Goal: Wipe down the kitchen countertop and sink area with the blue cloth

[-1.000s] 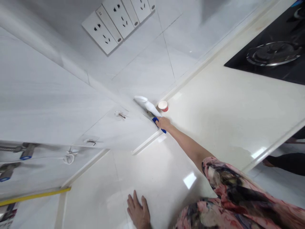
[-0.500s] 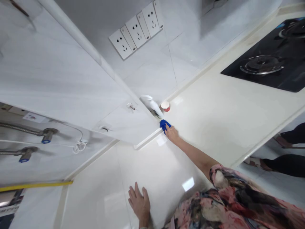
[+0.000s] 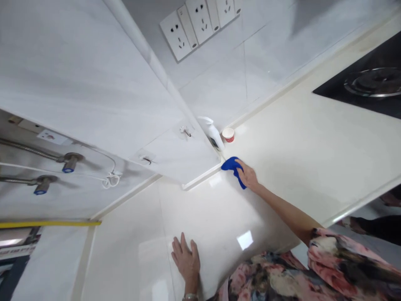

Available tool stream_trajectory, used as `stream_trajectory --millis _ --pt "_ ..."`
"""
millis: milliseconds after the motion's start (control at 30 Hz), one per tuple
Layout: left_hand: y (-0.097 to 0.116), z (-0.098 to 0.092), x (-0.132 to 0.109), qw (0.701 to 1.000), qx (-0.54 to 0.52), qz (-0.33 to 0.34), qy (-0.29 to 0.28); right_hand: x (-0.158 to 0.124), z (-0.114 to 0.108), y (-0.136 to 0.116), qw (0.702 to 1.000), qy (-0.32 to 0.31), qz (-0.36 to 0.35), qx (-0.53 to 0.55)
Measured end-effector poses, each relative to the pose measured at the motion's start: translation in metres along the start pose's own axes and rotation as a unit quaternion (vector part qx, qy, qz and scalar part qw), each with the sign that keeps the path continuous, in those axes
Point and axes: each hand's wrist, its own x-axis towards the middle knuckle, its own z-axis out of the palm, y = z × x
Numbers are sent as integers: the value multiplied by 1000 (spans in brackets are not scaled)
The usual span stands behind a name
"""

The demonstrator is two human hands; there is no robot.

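Observation:
A blue cloth (image 3: 232, 164) is gripped in my right hand (image 3: 248, 174), spread out near the end of the tiled partition. Part of the cloth hangs from under the fingers toward the counter. My left hand (image 3: 187, 258) rests flat on the pale countertop (image 3: 200, 217) with its fingers stretched out, holding nothing. Just beyond the cloth, a white spray bottle (image 3: 213, 133) stands against the partition. Close beside it is a small red and white paper cup (image 3: 228, 134).
The white partition (image 3: 156, 138) with two hooks rises from the counter. A black gas hob (image 3: 369, 79) lies at the right. Wall sockets (image 3: 200, 21) are above. Water valves (image 3: 70, 162) and a yellow strip (image 3: 50, 224) are on the left. Another person's legs (image 3: 379, 228) show at lower right.
My right hand has moved away from the partition's end, to the right, with the blue cloth, which now looks more spread out. My left hand stays flat. The view has shifted slightly.

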Motion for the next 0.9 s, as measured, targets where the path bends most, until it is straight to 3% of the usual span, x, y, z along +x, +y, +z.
stream_trajectory --millis 133,267,567,633,767,900 --pt "0 -1 0 1000 3 4 -6 22 13 -39 998 -17 47 -24" --pt "1 -2 -1 1000 9 2 -19 20 41 -74 992 -24 96 -81" --pt "7 -4 -4 1000 -12 -2 -27 -12 86 -94 993 44 71 -80" --pt "7 -3 -6 999 -16 -1 -28 -26 99 -111 995 11 57 -77" --pt "5 -1 -9 999 -19 -1 -25 -56 127 -155 989 -115 -20 -95" --pt "5 1 -13 1000 -24 9 -16 -70 144 -186 973 -160 -76 -149"
